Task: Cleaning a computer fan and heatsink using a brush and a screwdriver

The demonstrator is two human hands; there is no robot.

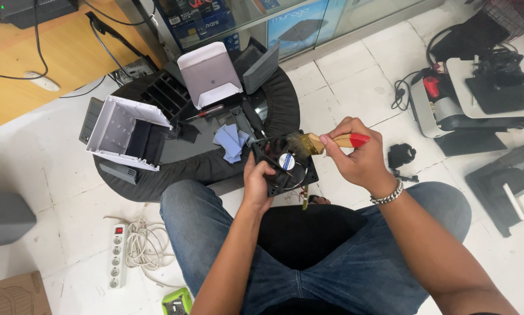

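My left hand point(257, 185) grips the lower left edge of a black square cooling fan point(285, 166) and holds it up above my knees. My right hand point(358, 154) is closed on a paintbrush point(332, 141) with a wooden handle and a red end. The brush's bristles rest on the fan's upper part, near its round centre label. A metal bracelet sits on my right wrist. I sit cross-legged in blue jeans on a white tiled floor.
A round black cushion point(282, 99) ahead carries an opened white casing point(125, 131), a grey-white cover point(208, 73), black parts, a blue cloth point(230, 140) and a screwdriver. Dismantled printers point(477, 99) lie right. A power strip point(117, 256) with coiled cable lies left, beside a cardboard box.
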